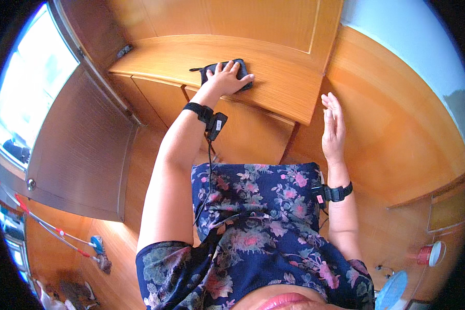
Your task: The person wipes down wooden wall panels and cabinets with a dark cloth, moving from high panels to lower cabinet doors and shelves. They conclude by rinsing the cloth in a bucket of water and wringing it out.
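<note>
My left hand lies palm down, fingers spread, on a folded black cloth with a small loop at its left end. The cloth rests on a wooden ledge above cabinet doors, near its front edge. My right hand is raised to the right of the ledge's corner, with fingers extended and nothing in it. Both wrists wear black straps with small devices; a cable hangs from the left one.
A grey crumpled item sits at the ledge's far left end. A dark door panel stands at left beside a bright window. Red-and-white mop handles lean lower left. A red bucket and a blue round object are lower right.
</note>
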A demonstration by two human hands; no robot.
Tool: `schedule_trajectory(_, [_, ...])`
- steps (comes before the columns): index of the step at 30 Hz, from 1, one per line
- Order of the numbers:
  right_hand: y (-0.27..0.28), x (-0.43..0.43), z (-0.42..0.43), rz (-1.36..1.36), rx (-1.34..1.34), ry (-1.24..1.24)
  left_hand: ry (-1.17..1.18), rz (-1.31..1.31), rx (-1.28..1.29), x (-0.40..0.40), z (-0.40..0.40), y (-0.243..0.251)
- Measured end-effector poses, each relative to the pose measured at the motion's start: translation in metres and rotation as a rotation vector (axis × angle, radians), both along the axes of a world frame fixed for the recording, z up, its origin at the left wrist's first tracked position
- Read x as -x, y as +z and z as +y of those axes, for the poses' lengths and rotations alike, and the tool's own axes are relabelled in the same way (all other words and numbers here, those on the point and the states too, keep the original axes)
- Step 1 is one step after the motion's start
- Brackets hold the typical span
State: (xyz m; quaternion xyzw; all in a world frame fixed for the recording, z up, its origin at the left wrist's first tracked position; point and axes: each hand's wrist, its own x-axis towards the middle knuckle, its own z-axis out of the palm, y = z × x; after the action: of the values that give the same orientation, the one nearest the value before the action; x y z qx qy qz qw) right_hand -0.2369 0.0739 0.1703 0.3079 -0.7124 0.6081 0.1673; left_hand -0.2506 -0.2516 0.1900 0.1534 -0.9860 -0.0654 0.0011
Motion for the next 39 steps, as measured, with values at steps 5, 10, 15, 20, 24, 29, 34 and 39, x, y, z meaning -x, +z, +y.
schedule_trajectory(5, [0.021,0.014,0.008,0.176,-0.19,-0.021,-0.151,0.08,0.034,-0.016,-0.021,0.017])
schedule_trajectory(10, [0.03,0.019,0.028,0.146,-0.467,-0.12,-0.5,0.396,0.26,-0.052,0.022,0.036])
schedule_trajectory(15, [0.03,0.001,0.06,0.146,-0.515,-0.24,-0.68,0.603,0.207,-0.068,0.032,0.045])
schedule_trajectory(20, [0.021,-0.011,0.082,0.143,-0.491,-0.228,-0.498,0.702,0.248,-0.083,-0.01,0.065])
schedule_trajectory(24, [0.028,-0.028,0.096,0.122,-0.519,-0.246,-0.234,0.859,0.274,-0.082,-0.069,0.068])
schedule_trajectory(29, [0.043,-0.05,0.107,0.139,-0.572,-0.266,-0.062,1.046,0.225,-0.075,-0.132,0.085])
schedule_trajectory(34, [0.058,-0.069,0.11,0.136,-0.565,-0.264,0.039,1.217,0.117,-0.067,-0.196,0.101])
schedule_trajectory(39, [0.051,-0.095,0.121,0.126,-0.641,-0.259,0.166,1.493,-0.671,-0.058,-0.23,0.058])
